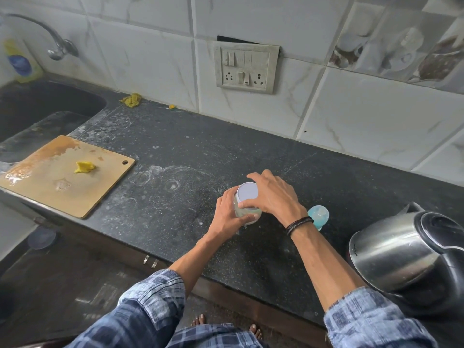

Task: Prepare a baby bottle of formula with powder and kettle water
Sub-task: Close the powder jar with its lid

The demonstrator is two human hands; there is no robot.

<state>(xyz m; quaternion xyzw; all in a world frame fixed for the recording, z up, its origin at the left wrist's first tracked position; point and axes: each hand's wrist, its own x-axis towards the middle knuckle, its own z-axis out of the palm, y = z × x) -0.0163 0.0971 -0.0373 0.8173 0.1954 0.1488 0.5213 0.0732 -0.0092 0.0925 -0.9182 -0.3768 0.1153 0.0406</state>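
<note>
A clear jar of pale powder (247,214) with a white lid (247,193) stands on the black counter (175,156). My left hand (229,214) wraps around the jar's body from the left. My right hand (273,194) grips the lid from above and the right. Behind my right wrist stands a light blue baby bottle (318,215), partly hidden by the wrist. A steel electric kettle (399,252) with a black lid and handle sits at the right near the counter's front edge.
A wooden cutting board (62,179) with a yellow scrap lies at the left, overlapping the sink (37,109). A yellow cloth (131,99) sits by the wall. A switch and socket panel (245,67) is on the tiled wall. A tap (56,47) hangs over the sink.
</note>
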